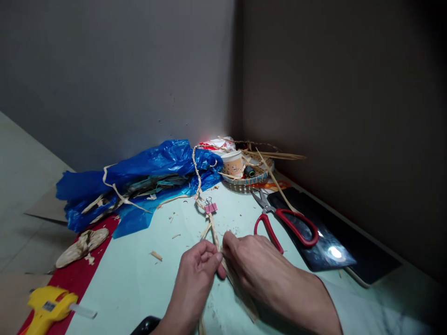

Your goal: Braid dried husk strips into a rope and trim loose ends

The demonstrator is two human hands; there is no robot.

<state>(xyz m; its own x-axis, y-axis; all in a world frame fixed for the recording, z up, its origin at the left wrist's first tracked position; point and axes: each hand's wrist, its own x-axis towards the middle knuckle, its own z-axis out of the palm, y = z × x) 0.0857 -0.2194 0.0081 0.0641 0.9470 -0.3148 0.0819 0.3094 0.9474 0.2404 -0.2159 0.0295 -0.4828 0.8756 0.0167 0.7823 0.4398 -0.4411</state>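
Note:
A pale braid of dried plant fibre runs down toward me across the light green surface. A pink binder clip grips it higher up, and its finished part curves away to the back. My left hand pinches the braid's lower end between thumb and fingers. Close against it, my right hand is closed on the strands, its fingertips partly hidden. Loose flat strands trail out below my right hand toward the front edge.
Red-handled scissors lie to the right, partly on a dark glossy tablet-like slab. Behind stand a woven basket and a paper cup. Blue plastic wraps fibres at left; a yellow glue gun lies front left.

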